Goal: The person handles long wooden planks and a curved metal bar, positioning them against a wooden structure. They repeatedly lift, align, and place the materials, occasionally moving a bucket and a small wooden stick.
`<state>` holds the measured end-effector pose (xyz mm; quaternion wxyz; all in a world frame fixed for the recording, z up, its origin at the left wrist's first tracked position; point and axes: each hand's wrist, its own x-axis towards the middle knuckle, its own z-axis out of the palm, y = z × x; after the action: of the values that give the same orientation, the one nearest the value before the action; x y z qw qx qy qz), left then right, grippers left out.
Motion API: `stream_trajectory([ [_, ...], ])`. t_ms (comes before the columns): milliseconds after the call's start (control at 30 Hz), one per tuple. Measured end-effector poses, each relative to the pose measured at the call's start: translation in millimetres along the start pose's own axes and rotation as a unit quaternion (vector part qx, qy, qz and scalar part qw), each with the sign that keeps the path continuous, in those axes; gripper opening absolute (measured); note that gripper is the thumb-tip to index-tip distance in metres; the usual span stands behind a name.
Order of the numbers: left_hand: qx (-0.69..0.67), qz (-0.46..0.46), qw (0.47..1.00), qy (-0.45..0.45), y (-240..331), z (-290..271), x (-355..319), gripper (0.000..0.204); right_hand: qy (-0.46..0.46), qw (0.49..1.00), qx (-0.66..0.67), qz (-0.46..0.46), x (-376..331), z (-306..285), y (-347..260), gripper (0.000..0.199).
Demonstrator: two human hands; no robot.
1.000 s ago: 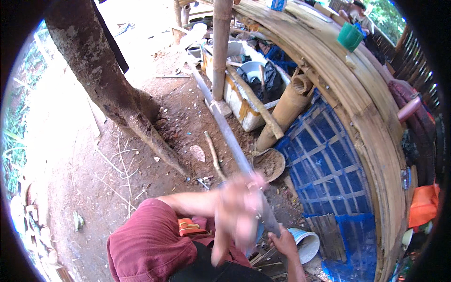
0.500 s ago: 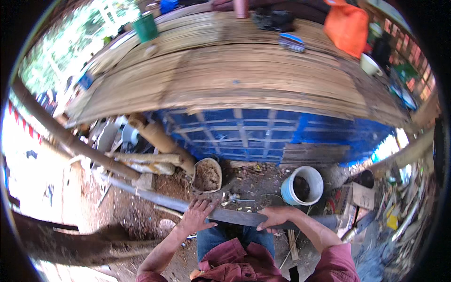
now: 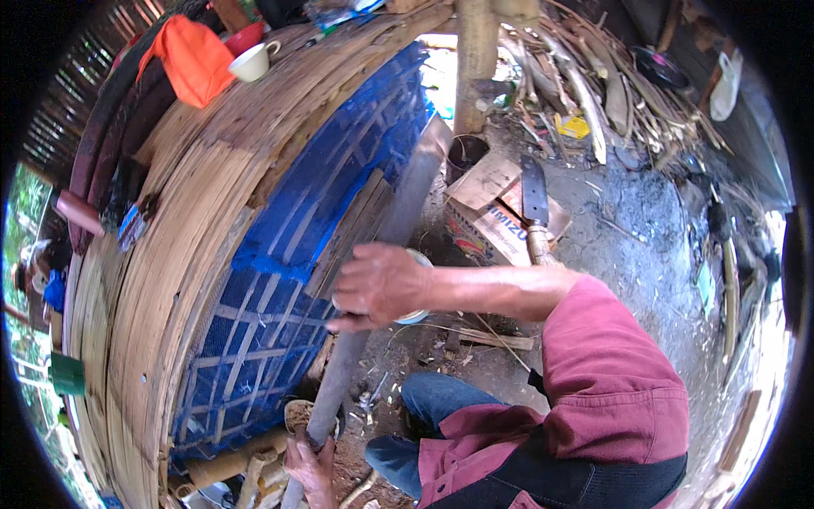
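A long grey pole slants from the bottom of the view up toward the far middle, passing beside the blue netted panel. Around its middle, my right hand is closed, knuckles up and fingers over the far side. Farther down, my left hand grips the pole near the lower edge of the view, with its wrist partly out of sight. Under my right forearm a pale bucket shows only part of its rim. Next to my left hand sits a small container of brown matter, partly covered by the pole.
Right of the pole, a machete lies on a cardboard box. Piled sticks fill the far right. A bamboo platform rises on the left, carrying an orange bag and a white cup. A post stands beyond.
My view has turned to the right. The pole, which ran crosswise in front of my knees, now points away from me across the view. Both hands keep hold of it.
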<state>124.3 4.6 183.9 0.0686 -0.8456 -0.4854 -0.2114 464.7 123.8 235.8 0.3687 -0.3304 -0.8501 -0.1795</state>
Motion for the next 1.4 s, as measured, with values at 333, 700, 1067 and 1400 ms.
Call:
stream_trajectory([
  [333,-0.293,-0.179,0.854,-0.390,18,-124,52,0.078,0.059,0.992,-0.033,0.104,4,-76,78,0.040],
  [700,-0.311,-0.227,0.827,-0.410,74,52,-6,0.056,-0.241,0.638,-0.225,0.696,-259,-99,23,0.083],
  [1067,-0.525,-0.285,0.648,-0.473,70,121,23,0.051,-0.169,0.545,-0.041,0.820,-318,-84,65,0.069],
  [1400,-0.457,-0.272,0.734,-0.423,85,151,23,0.049,-0.200,0.819,-0.049,0.535,-210,-108,-111,0.031],
])
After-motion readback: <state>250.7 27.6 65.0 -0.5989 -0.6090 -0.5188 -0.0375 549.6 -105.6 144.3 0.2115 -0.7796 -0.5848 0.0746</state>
